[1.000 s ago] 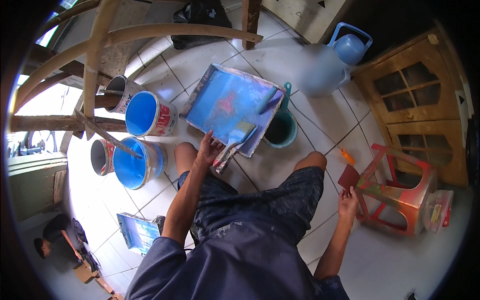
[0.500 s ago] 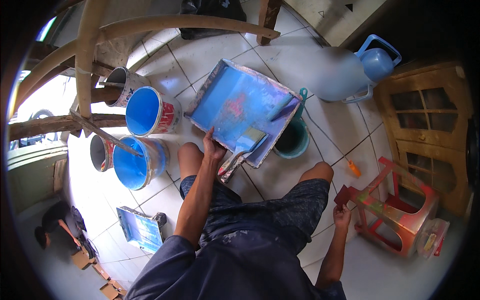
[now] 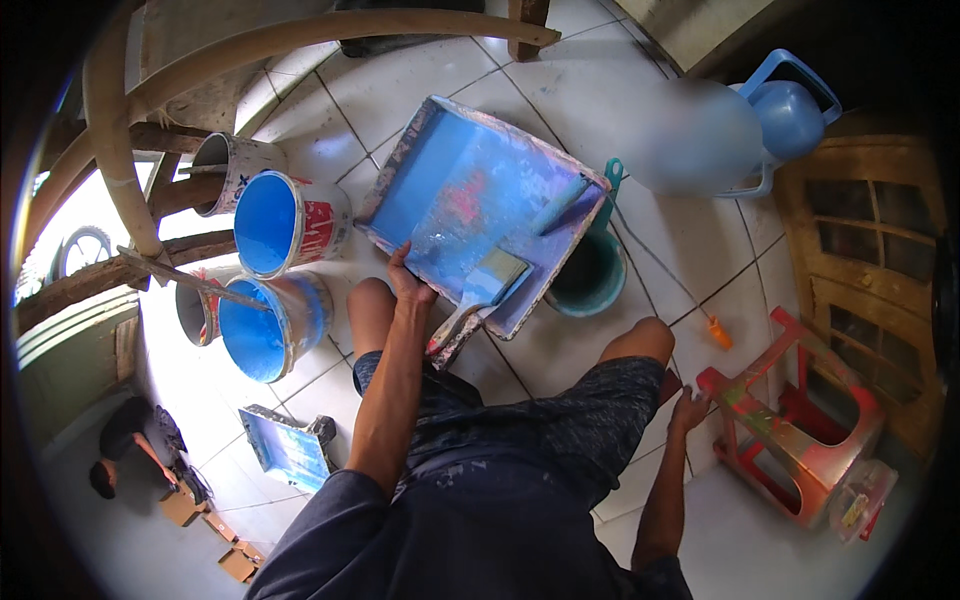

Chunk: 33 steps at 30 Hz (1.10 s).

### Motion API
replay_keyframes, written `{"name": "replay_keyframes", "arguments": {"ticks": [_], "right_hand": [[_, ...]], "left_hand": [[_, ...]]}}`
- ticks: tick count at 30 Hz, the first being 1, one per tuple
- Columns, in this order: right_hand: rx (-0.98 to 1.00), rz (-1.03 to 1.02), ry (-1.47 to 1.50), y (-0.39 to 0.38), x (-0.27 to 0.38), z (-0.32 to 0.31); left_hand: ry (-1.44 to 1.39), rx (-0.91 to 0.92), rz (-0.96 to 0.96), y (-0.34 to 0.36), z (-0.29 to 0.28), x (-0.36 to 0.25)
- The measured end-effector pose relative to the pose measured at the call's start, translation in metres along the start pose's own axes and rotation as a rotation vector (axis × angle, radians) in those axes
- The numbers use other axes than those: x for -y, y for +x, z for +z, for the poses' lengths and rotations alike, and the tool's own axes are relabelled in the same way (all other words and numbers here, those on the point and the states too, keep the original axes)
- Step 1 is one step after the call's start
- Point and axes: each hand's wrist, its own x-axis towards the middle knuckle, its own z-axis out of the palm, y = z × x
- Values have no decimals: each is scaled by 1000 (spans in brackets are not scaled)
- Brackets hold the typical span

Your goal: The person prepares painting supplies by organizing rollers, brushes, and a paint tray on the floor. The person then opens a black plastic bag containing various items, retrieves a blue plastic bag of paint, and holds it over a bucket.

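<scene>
My left hand (image 3: 410, 275) grips the lower-left edge of a large paint tray (image 3: 385, 190) coated light blue with pink patches. A paintbrush (image 3: 496, 276) lies in it, and a blue-coated roller (image 3: 559, 207) rests along its right side. My right hand (image 3: 690, 408) holds a flat dark red square (image 3: 670, 385), partly hidden by my right thigh, beside a paint-stained red plastic stool (image 3: 830, 370). A teal pail (image 3: 583, 287) stands beside and partly under the tray.
Paint buckets (image 3: 262, 225) stand left below wooden poles (image 3: 110, 150). A smaller tray (image 3: 285, 450) lies lower left; a co-worker (image 3: 130, 450) bends behind it. Blue plastic containers (image 3: 785, 120), a wooden cabinet (image 3: 855, 220) and an orange-gripped rod (image 3: 718, 332) are to the right.
The red square has gone lower, partly behind my thigh, as my right hand turned. The view has shifted slightly; my left hand stays on the tray.
</scene>
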Motion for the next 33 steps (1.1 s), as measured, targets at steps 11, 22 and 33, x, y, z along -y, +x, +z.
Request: {"name": "replay_keyframes", "arguments": {"ticks": [11,22,33], "right_hand": [[53,-711,-159,87,122,16],[294,-868,-202,110,107,16],[204,-951,-325,62,76,-50]], "left_hand": [[18,-42,56,13,-19,-4],[-50,4,13,16,-18,-7],[-72,116,-38,20,-19,-20]]}}
